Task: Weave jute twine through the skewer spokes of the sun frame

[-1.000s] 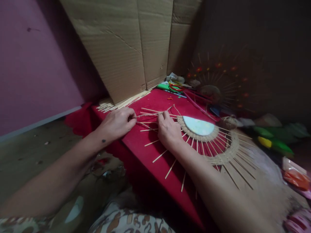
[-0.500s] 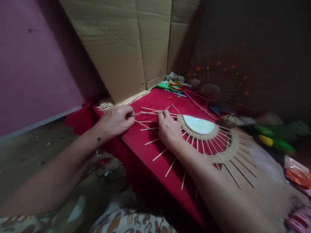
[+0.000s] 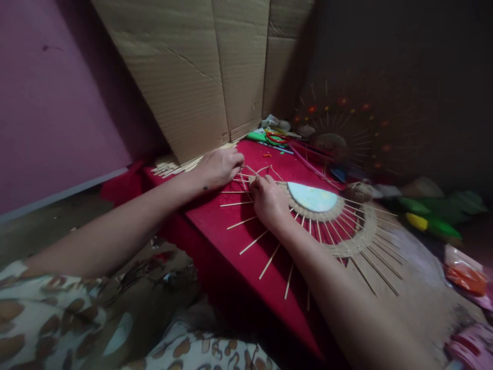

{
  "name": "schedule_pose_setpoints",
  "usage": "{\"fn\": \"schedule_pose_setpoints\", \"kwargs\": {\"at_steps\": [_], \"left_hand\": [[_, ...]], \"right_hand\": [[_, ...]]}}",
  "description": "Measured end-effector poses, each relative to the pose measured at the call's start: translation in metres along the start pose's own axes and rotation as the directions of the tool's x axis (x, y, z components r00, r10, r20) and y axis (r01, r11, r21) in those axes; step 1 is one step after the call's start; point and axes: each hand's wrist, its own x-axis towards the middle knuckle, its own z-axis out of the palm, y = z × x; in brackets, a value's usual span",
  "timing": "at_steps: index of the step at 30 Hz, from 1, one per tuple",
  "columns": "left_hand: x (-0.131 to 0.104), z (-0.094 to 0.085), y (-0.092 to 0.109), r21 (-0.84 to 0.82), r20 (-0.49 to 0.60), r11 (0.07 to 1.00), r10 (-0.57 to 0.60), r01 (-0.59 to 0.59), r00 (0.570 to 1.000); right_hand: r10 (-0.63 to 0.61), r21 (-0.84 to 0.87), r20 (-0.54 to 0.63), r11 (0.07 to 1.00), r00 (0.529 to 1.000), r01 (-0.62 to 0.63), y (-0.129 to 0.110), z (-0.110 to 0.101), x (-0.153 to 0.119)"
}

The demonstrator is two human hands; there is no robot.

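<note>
Basically, L hand (image 3: 223,165) pinching twine (image 3: 251,169), R hand (image 3: 271,203) w/ fingers curled tight on woven stick fan (image 3: 319,215).

You've got a mauve wall (image 3: 57,103) on your left, a pale strip (image 3: 63,195) running along its foot, then littered floor (image 3: 50,236) below! Cardboard (image 3: 185,77) towers at the far side of your red-covered bench (image 3: 210,220), and rightward the dim light sinks into shadow.
</note>
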Motion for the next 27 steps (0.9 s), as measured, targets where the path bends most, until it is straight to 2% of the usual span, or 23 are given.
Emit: {"fn": "schedule_pose_setpoints", "kwargs": {"at_steps": [2,6,11,14,16,19,23,27], "left_hand": [[0.019,0.007,0.002,-0.062,0.012,0.997,0.039,-0.038,0.999],[0.034,0.018,0.006,-0.206,0.04,0.978,-0.015,0.023,0.999],[0.029,0.019,0.004,-0.253,0.018,0.96,-0.115,0.115,0.993],[0.031,0.016,-0.002,-0.324,0.014,0.927,-0.195,0.189,0.981],[0.033,0.013,-0.006,-0.433,0.042,0.863,-0.269,0.26,0.962],[0.032,0.01,-0.009,-0.604,0.093,0.719,-0.364,0.343,0.927],[0.028,0.007,-0.01,-0.737,0.102,0.566,-0.449,0.37,0.888],[0.028,0.007,-0.011,-0.794,0.161,0.463,-0.464,0.393,0.871]], "right_hand": [[0.047,0.132,-0.028,0.99,0.998,-0.043,0.006,-0.002,0.004],[0.102,0.292,-0.038,0.952,0.994,-0.086,0.011,-0.005,0.006],[0.021,0.251,-0.066,0.968,0.998,-0.003,0.008,-0.002,0.002],[0.003,0.183,-0.036,0.983,0.999,0.004,0.005,-0.001,0.001],[0.004,0.143,0.0,0.99,1.0,-0.004,0.004,-0.001,0.0],[-0.004,0.118,0.028,0.993,1.0,0.001,0.002,-0.003,0.002],[0.007,0.07,0.089,0.997,0.996,-0.013,-0.002,-0.01,0.007],[0.009,-0.06,0.181,0.998,0.983,0.002,-0.009,-0.018,0.016]]}}
